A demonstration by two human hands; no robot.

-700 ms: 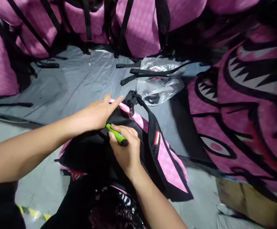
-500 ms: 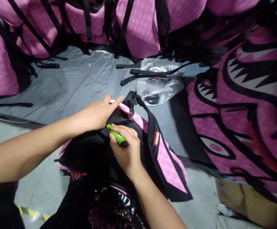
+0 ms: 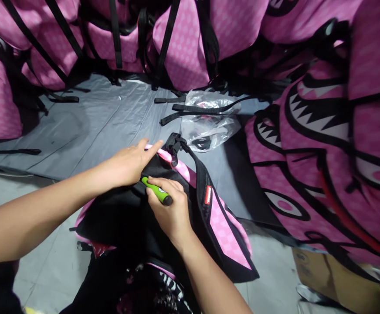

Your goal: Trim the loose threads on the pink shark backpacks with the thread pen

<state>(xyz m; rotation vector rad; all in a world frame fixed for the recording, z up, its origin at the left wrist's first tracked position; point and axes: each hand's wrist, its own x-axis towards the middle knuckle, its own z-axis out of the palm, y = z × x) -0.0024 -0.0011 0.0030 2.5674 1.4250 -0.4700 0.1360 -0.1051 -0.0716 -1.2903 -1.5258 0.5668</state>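
A pink and black backpack (image 3: 222, 231) lies in front of me on the grey sheet, with a small red label on its black strap. My left hand (image 3: 127, 163) presses flat on its black top edge, fingers reaching toward the pink trim and a black buckle (image 3: 174, 143). Just below it, my right hand (image 3: 168, 211) grips a green-handled tool (image 3: 156, 192), its tip hidden against the black fabric under my left hand.
Pink backpacks with black straps (image 3: 183, 48) are piled along the back and left. More with a shark-mouth print (image 3: 324, 144) stack up on the right. A crumpled clear plastic bag (image 3: 209, 122) lies on the grey sheet (image 3: 88, 122). A cardboard box (image 3: 337, 272) sits at lower right.
The view has shifted slightly, so everything sits a little lower and to the left. Both hands keep the same hold on the backpack and the tool.
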